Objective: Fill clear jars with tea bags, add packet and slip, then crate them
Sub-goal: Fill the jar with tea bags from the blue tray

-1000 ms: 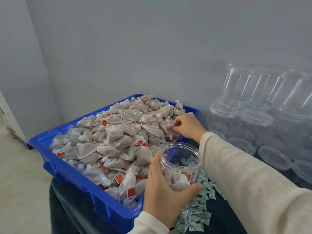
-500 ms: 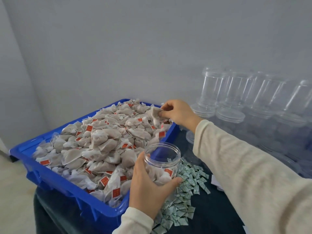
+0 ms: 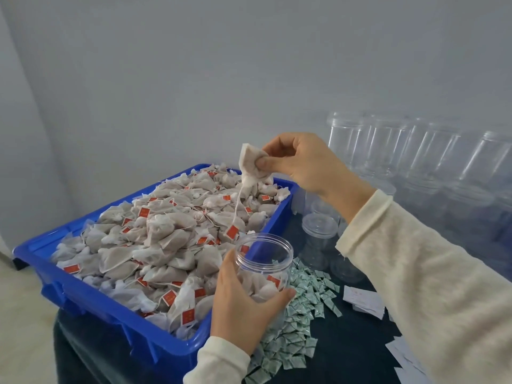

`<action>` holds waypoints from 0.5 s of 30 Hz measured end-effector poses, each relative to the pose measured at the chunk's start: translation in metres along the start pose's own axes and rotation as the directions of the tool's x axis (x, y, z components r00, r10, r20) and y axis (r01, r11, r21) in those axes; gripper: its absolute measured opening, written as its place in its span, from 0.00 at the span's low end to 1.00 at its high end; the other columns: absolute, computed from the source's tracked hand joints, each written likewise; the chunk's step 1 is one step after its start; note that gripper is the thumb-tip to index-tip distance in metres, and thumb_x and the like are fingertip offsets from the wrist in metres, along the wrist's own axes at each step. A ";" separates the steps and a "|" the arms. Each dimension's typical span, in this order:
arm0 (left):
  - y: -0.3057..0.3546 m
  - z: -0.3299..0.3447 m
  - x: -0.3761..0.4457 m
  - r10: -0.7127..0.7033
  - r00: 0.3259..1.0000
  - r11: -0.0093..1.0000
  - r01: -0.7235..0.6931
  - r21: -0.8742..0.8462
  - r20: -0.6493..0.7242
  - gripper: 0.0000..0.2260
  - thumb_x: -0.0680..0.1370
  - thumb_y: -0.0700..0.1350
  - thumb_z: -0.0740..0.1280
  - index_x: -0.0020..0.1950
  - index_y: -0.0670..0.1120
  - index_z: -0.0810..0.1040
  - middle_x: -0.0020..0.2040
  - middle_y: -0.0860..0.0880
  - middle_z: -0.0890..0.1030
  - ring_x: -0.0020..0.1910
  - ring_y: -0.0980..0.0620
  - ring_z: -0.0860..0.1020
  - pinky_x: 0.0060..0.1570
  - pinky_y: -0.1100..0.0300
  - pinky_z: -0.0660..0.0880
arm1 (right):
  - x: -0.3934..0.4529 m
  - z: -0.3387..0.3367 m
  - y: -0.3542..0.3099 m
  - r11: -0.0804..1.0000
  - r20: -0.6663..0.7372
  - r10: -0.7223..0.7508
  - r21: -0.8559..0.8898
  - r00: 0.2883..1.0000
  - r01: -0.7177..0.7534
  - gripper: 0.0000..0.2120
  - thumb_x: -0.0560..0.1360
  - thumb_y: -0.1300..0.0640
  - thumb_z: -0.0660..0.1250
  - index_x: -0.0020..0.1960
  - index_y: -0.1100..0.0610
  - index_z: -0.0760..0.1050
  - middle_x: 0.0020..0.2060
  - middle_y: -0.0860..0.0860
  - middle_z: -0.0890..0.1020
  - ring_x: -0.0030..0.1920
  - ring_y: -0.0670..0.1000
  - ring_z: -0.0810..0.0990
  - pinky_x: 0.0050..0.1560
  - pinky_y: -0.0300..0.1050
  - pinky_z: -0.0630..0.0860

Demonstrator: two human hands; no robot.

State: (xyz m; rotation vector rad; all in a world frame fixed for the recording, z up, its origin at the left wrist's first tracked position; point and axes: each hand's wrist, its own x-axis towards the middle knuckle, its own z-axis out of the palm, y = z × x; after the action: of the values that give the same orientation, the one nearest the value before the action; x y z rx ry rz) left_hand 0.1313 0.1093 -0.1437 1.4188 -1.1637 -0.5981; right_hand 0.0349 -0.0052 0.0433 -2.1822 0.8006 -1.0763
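Note:
A blue crate (image 3: pixel 91 300) heaped with tea bags (image 3: pixel 166 245) with red tags fills the left of the table. My left hand (image 3: pixel 243 303) grips an open clear jar (image 3: pixel 263 267) beside the crate's near right corner; a few tea bags lie inside it. My right hand (image 3: pixel 302 162) pinches one tea bag (image 3: pixel 253 166) above the crate's far right corner. Its string hangs down, and its red tag (image 3: pixel 232 231) dangles just above the pile, left of the jar's mouth.
A heap of small green-and-white packets (image 3: pixel 299 314) lies on the dark cloth right of the jar. White paper slips (image 3: pixel 363 300) lie further right. Several empty clear jars (image 3: pixel 415 151) are stacked along the wall, with smaller ones (image 3: pixel 318 236) in front.
My right hand has lifted a tea bag up off the pile in the crate, so its string and tag now hang free. My left hand keeps its hold on the jar.

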 end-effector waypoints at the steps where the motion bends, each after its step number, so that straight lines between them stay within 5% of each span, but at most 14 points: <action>1: 0.000 0.000 0.000 -0.005 1.000 1.000 0.005 -0.002 -0.002 0.58 0.50 0.70 0.75 0.75 0.55 0.56 0.70 0.54 0.69 0.66 0.55 0.70 0.67 0.53 0.69 | -0.004 -0.003 -0.006 1.000 -0.010 -0.007 0.015 1.000 0.007 0.06 0.70 0.60 0.75 0.41 0.51 0.79 0.38 0.47 0.84 0.39 0.43 0.82 0.47 0.35 0.79; 5: 0.001 0.002 0.000 -0.009 1.000 1.000 0.009 -0.004 -0.007 0.57 0.50 0.72 0.74 0.74 0.55 0.57 0.68 0.54 0.71 0.65 0.54 0.70 0.67 0.51 0.70 | -0.020 -0.013 -0.019 0.999 -0.026 -0.037 0.034 0.999 0.038 0.06 0.70 0.59 0.75 0.41 0.49 0.79 0.37 0.44 0.84 0.40 0.43 0.83 0.45 0.32 0.79; 10: 0.002 0.004 -0.001 0.003 1.000 1.000 -0.003 -0.024 -0.016 0.55 0.51 0.69 0.76 0.73 0.54 0.60 0.65 0.55 0.73 0.64 0.55 0.72 0.65 0.53 0.71 | -0.040 -0.013 -0.011 0.999 -0.022 -0.004 0.048 1.000 0.005 0.07 0.69 0.60 0.76 0.41 0.50 0.80 0.39 0.51 0.85 0.44 0.55 0.84 0.48 0.44 0.81; 15: 0.006 0.007 -0.002 0.030 0.999 1.000 -0.030 -0.008 -0.034 0.56 0.52 0.69 0.76 0.74 0.52 0.60 0.64 0.54 0.74 0.62 0.54 0.74 0.64 0.52 0.73 | -0.061 -0.001 0.013 0.998 0.082 0.067 -0.002 0.994 -0.067 0.06 0.68 0.58 0.76 0.40 0.50 0.80 0.37 0.46 0.85 0.38 0.43 0.82 0.43 0.35 0.79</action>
State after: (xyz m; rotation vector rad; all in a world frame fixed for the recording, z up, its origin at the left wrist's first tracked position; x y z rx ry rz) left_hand 0.1221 0.1088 -0.1398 1.3968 -1.1521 -0.5558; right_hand 0.0005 0.0304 0.0051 -2.1683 0.8300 -0.9479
